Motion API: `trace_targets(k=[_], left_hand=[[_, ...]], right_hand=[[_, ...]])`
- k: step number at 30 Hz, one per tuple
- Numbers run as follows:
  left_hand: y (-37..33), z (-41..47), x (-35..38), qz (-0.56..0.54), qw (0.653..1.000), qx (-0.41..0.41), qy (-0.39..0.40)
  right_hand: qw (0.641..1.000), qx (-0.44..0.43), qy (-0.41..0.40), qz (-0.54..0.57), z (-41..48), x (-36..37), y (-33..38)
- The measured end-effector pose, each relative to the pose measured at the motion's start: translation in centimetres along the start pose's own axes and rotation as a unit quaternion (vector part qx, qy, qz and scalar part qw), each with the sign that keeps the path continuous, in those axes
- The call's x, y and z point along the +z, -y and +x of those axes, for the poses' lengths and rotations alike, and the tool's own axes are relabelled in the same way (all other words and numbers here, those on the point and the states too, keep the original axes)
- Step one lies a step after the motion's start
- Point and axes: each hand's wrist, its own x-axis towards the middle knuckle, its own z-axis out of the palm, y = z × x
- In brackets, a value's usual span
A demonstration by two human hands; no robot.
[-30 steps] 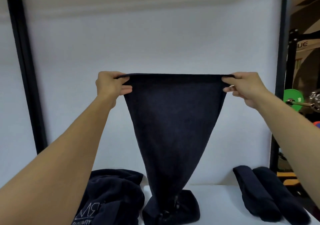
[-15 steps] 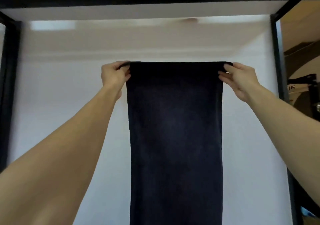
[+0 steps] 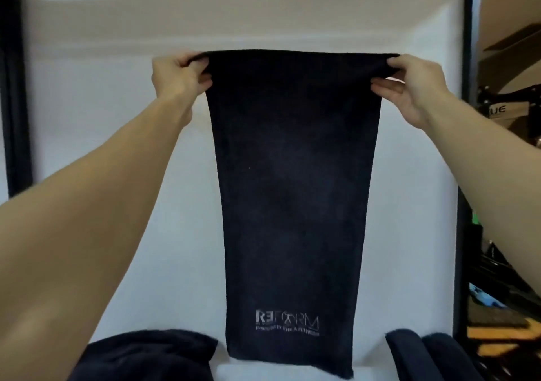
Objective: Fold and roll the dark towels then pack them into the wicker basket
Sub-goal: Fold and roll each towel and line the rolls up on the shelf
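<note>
My left hand (image 3: 178, 77) and right hand (image 3: 409, 85) pinch the hanging towel's (image 3: 295, 190) top corners. A level, taut edge should give a square fold.

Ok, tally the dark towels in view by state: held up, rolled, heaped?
Held-up towel, pinched by left hand and right hand: 1
Rolled towels, lower right: 2
Heap of dark towels, lower left: 1 heap, its towels uncountable
Total: 3 towels plus the heap

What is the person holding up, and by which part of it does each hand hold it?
A dark towel, hanging lengthwise. The left hand pinches its top left corner, the right hand its top right corner.
</note>
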Motion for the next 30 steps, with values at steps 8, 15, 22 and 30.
trace_targets(k=[8, 15, 22, 30], left_hand=[[-5.2, -10.3, -3.4, 0.023, 1.0, 0.009, -0.001], [-9.2, -15.8, -6.2, 0.002, 1.0, -0.001, 0.024], [-7.1, -22.6, -10.3, 0.044, 0.996, -0.072, 0.04], [5.7, -34.9, -15.8, 0.253, 0.926, -0.259, 0.108]], right_hand=[[0.997, 0.005, 0.029, -0.068, -10.1, -4.6, 3.1], [0.996, 0.008, 0.055, -0.075, -18.4, -6.7, 7.9], [0.988, 0.1, 0.019, -0.116, -26.1, -8.1, 5.6], [0.909, 0.287, 0.004, -0.304, -36.2, -13.3, -8.0]])
